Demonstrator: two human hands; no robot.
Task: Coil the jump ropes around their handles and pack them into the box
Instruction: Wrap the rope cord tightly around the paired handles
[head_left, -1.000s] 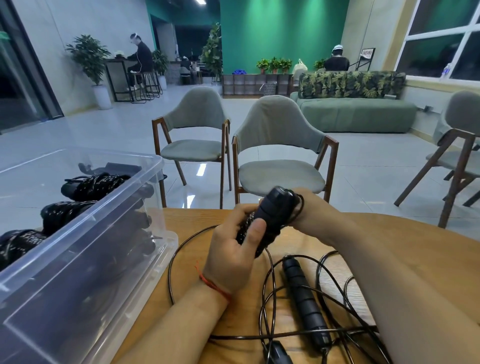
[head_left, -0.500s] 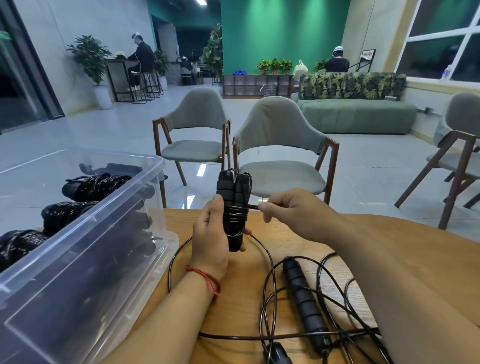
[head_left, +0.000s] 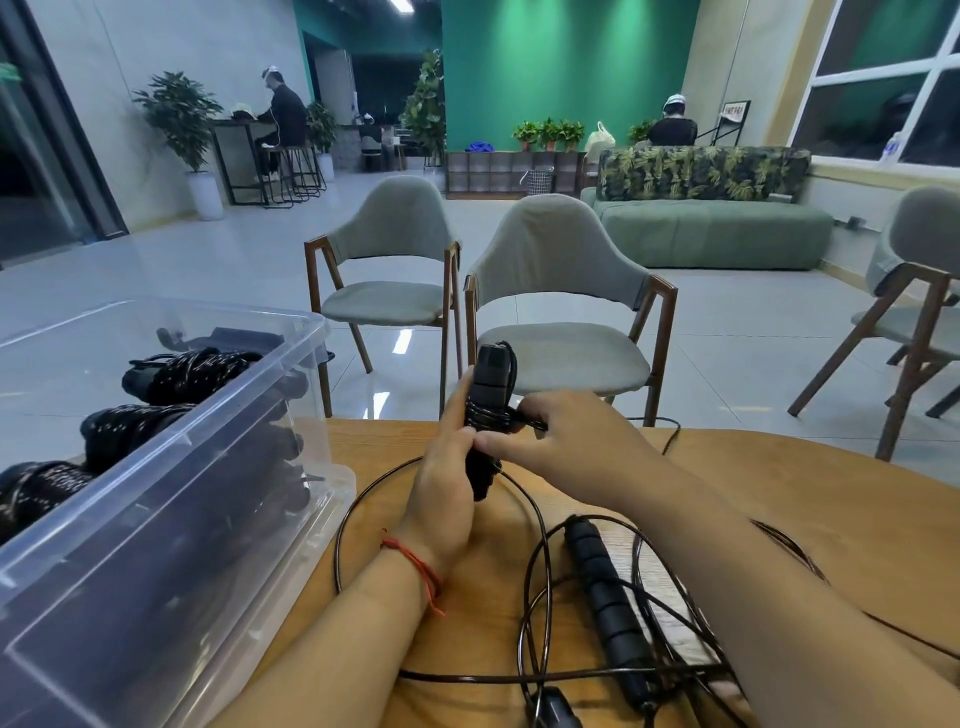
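Note:
My left hand (head_left: 447, 488) grips a pair of black jump rope handles (head_left: 488, 395) upright above the wooden table (head_left: 779, 493), with cord turns wound round their middle. My right hand (head_left: 566, 441) pinches the thin black cord (head_left: 532, 425) right beside the handles. Loose cord (head_left: 535, 519) trails from the bundle in loops over the table. Another black ribbed handle (head_left: 605, 608) lies flat among the loops near my right forearm. The clear plastic box (head_left: 171, 499) stands at the left and holds several coiled black ropes (head_left: 135, 426).
Two grey chairs (head_left: 556, 291) stand just past the table's far edge, and a third chair (head_left: 914, 291) is at the right. A small black piece (head_left: 556, 709) lies at the table's near edge among tangled cord. People sit far off in the room.
The handles went from tilted to upright in my left hand. My right hand came round from behind them to the right side and now pinches the cord close against the bundle.

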